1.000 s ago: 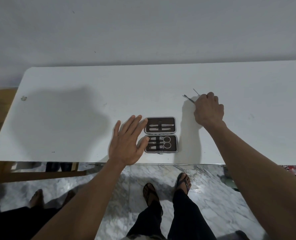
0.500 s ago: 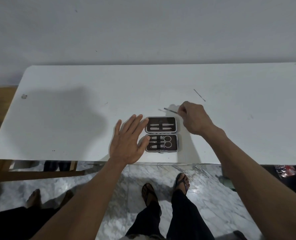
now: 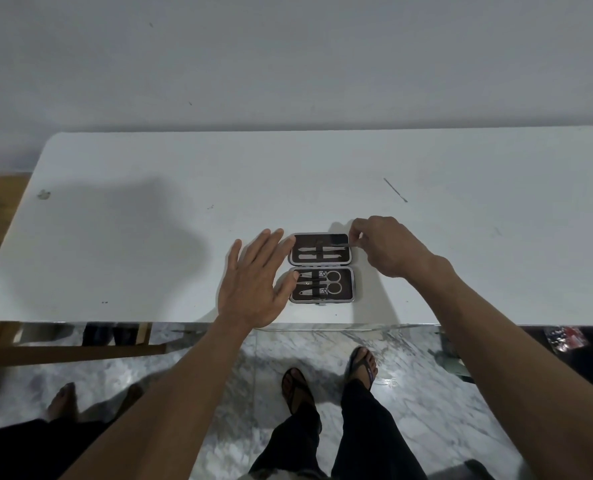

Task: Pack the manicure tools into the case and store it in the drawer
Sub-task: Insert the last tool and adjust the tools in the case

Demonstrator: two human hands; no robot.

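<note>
An open dark manicure case [image 3: 351, 271] lies flat near the front edge of the white table [image 3: 149, 237]. Its far half holds two slim metal tools; its near half holds scissors and clippers under straps. My left hand [image 3: 253, 282] lies flat and open against the case's left side, fingertips touching its edge. My right hand [image 3: 385, 245] pinches a thin metal tool [image 3: 338, 244] and holds it over the top of the far half. Another thin metal tool [image 3: 395, 190] lies loose on the table, behind and to the right.
A wall stands right behind the table. Below the front edge are marble floor, my legs and sandalled feet [image 3: 362, 365], and another person's bare foot [image 3: 61, 400] at the lower left. A wooden frame [image 3: 80, 351] runs under the table's left part.
My right hand lifted one thin tool from the table's right side and carried it left to the case's far half. The left hand stayed flat beside the case.
</note>
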